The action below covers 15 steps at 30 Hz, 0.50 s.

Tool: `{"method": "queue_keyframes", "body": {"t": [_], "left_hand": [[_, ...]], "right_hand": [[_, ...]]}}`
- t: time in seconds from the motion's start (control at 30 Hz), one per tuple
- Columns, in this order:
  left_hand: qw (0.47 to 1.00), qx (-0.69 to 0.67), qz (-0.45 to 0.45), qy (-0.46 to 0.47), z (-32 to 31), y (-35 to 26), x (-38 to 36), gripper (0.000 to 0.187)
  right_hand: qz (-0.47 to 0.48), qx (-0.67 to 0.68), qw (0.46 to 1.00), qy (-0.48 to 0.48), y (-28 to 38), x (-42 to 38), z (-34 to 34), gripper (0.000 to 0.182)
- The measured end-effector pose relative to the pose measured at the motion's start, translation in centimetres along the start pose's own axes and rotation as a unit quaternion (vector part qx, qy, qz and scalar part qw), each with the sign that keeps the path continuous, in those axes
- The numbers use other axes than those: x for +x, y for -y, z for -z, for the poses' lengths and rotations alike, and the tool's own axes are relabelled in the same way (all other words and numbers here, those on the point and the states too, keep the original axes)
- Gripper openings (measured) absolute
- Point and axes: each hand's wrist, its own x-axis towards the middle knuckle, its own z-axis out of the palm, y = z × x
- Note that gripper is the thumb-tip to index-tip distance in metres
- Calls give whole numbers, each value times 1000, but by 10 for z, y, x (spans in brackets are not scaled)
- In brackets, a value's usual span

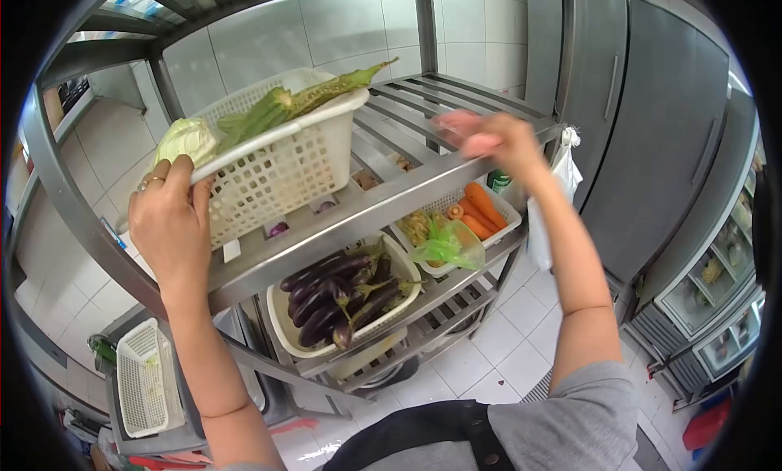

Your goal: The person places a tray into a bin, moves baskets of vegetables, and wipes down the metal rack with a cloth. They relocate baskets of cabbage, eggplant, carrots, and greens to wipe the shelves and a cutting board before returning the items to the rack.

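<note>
My left hand (173, 214) grips the near left corner of a white perforated basket (281, 174) on the upper slatted metal shelf (415, 105). The basket stands tilted, and in it lie a pale cabbage (186, 141) and long green leafy or gourd-like vegetables (285, 109). To the right, over the shelf's front edge, my right hand (511, 149) is closed on a pink cloth-like item (468, 133), smeared by motion.
On the shelf below are a basket of eggplants (342, 296), carrots (482, 210) and a green plastic bag (448, 241). A white bag (564, 166) hangs at the rack's right end. Grey cabinets (643, 121) stand right; an empty basket (147, 377) is lower left.
</note>
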Motion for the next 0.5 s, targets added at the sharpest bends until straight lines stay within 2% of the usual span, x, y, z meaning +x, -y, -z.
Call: {"method": "queue_keyframes", "body": {"t": [0.03, 0.1, 0.13, 0.2, 0.23, 0.27, 0.3, 0.33, 0.4, 0.43, 0.5], "left_hand": [[1000, -1, 0, -6, -1, 1, 0, 20], [1000, -13, -7, -21, -2, 2, -2, 22], [1000, -12, -2, -19, -2, 1, -2, 22], [999, -13, 31, 10, -1, -2, -2, 20], [999, -9, 36, 14, -1, -2, -4, 20], [999, -6, 36, -2, -3, -4, -6, 20], [999, -2, 35, -19, -4, -6, -6, 20], [999, 3, 37, -17, -4, -9, -7, 20], [996, 66, 60, -28, -1, -19, -12, 23], [995, 73, 62, -26, -2, -26, -16, 23], [990, 60, 103, -75, -11, -39, -22, 33]], "right_hand": [[-70, 61, 995, -46, -18, -3, 25, 13], [-14, -114, 989, -92, -85, -3, 64, 15], [-11, -114, 990, -87, -83, 3, 60, 15], [-154, 73, 985, -11, -63, 14, 37, 19], [-217, 87, 967, 102, 26, 20, 25, 19], [-154, 64, 970, 176, 73, 22, 11, 13], [-61, 163, 950, 260, 78, 24, -9, 19], [102, 85, 951, 279, 91, 34, -21, 23], [243, 46, 909, 334, 94, 62, -41, 28], [225, 86, 893, 380, 79, 83, -57, 29], [165, 197, 890, 377, 30, 115, -121, 16]]}}
